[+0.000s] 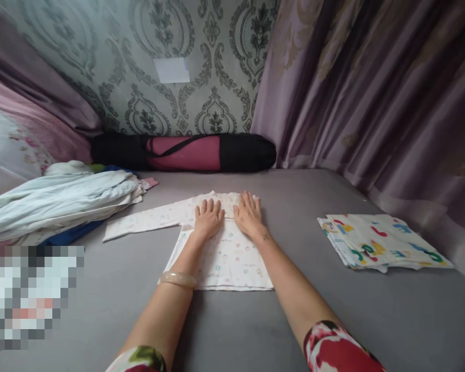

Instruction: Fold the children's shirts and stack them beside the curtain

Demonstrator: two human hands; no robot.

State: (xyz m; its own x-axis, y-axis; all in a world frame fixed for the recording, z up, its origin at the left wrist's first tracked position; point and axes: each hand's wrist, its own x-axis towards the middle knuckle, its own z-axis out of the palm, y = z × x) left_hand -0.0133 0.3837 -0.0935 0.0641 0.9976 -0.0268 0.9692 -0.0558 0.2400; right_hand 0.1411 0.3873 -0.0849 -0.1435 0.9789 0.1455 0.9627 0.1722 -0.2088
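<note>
A small white long-sleeved shirt (230, 261) with a fine pastel print lies flat on the grey sheet in front of me. One of its sleeves (143, 221) stretches out to the left. The other sleeve does not stick out on the right; a layer of cloth lies across the upper chest between my hands. My left hand (209, 218) rests flat on the upper left of the shirt, fingers spread. On the upper right, near the shoulder, my right hand (250, 214) presses flat with its fingers stretched out.
A heap of loose clothes (62, 194) lies at the left. To the right sits a folded stack of letter-printed cloth (387, 240). A long black and pink bag (184, 153) lies along the wall at the back. Purple curtains (318, 88) hang at the right.
</note>
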